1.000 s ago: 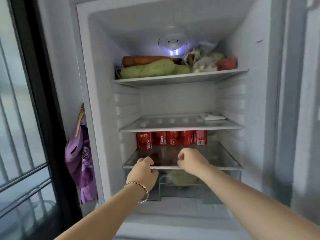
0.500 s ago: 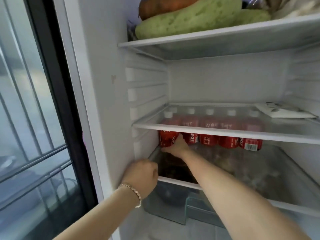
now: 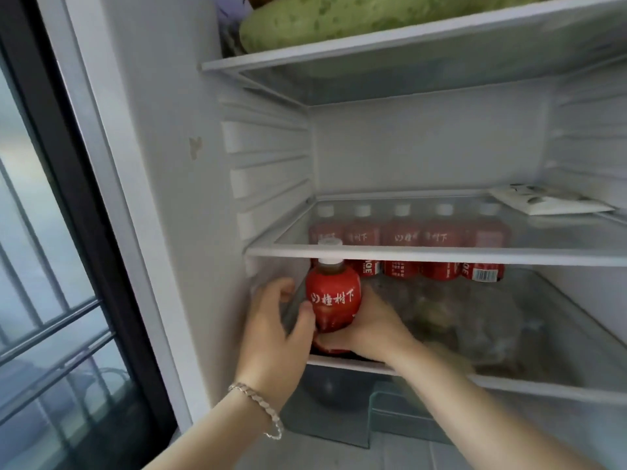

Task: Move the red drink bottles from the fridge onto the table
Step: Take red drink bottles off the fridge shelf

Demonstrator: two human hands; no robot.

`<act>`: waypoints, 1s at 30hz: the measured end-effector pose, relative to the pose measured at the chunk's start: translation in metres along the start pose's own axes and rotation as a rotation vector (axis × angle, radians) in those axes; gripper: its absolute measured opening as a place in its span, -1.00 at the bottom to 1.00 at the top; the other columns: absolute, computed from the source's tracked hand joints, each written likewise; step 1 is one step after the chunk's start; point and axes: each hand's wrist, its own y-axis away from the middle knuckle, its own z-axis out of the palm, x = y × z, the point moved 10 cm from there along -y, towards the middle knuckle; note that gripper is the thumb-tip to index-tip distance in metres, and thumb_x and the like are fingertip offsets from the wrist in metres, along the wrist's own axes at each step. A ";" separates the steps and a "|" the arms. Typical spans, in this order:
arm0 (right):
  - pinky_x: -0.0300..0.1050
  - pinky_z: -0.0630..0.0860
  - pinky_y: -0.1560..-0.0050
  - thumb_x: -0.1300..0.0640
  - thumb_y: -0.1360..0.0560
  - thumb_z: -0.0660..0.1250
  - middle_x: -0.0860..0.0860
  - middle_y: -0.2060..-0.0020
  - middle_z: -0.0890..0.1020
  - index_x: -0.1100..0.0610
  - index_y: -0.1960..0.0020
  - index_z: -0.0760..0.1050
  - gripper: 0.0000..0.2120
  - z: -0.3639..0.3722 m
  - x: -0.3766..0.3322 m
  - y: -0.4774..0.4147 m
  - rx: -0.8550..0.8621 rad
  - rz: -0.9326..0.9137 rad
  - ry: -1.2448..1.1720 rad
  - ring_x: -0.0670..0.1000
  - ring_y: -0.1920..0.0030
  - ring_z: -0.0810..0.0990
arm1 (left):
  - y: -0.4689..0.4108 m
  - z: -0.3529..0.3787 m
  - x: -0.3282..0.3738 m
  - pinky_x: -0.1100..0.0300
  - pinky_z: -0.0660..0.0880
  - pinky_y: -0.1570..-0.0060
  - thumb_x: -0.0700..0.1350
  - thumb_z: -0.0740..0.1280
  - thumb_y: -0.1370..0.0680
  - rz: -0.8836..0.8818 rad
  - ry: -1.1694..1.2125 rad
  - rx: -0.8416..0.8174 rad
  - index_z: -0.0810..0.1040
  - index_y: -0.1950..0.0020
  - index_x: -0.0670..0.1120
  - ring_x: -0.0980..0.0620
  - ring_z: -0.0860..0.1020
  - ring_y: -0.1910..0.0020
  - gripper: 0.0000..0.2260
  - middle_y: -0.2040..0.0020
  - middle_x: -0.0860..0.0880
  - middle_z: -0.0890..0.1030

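Head view; I log the right hand (image 3: 369,322) wrapped round the lower body of one red drink bottle (image 3: 334,300), upright at the front-left of the lower glass shelf (image 3: 529,385); left hand (image 3: 271,330) half-spread, thumb against the bottle's left side, fingers curved just beside it; glossy red label, round white cap; further red bottles (image 3: 441,270) in a row behind.

The right grip (image 3: 369,322) hides its fingers behind the red bottle (image 3: 334,296), and its thumb covers the base. At 1 o'clock the shelf rail (image 3: 441,254) masks the bottle row (image 3: 437,270) at mid-height. At 12 o'clock the green gourd (image 3: 339,18) is cut off. At 4 o'clock a blurred mass (image 3: 458,317) cannot be named.
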 end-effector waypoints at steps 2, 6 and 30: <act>-0.18 0.51 -0.07 -0.12 0.01 0.56 -0.20 -0.02 0.56 -0.16 -0.22 0.29 -0.14 -0.004 -0.002 0.021 -0.005 -0.010 -0.022 -0.12 -0.05 0.54 | -0.007 0.004 0.013 0.64 0.36 0.26 0.08 0.31 -0.44 -0.009 0.035 -0.048 0.41 -0.04 0.24 0.41 0.46 0.02 -0.79 -0.03 0.24 0.47; -0.16 0.53 -0.10 -0.08 -0.09 0.57 -0.18 -0.06 0.56 -0.16 -0.29 0.27 -0.15 -0.010 -0.008 0.046 -0.006 -0.040 0.013 -0.10 -0.08 0.54 | -0.005 0.032 0.036 0.27 0.55 0.05 0.29 0.32 -0.28 0.010 -0.077 -0.242 0.38 0.00 0.32 0.22 0.52 -0.03 -0.68 -0.06 0.23 0.51; -0.21 0.40 0.09 0.06 -0.40 0.45 0.12 -0.07 0.62 0.15 -0.09 0.51 -0.68 -0.188 0.112 -0.016 0.427 0.247 0.171 0.04 0.02 0.57 | 0.006 0.082 0.069 0.28 0.55 0.47 -0.09 0.46 -0.37 -0.093 0.306 -0.220 0.51 0.23 -0.21 0.06 0.63 0.40 -0.78 0.35 -0.09 0.64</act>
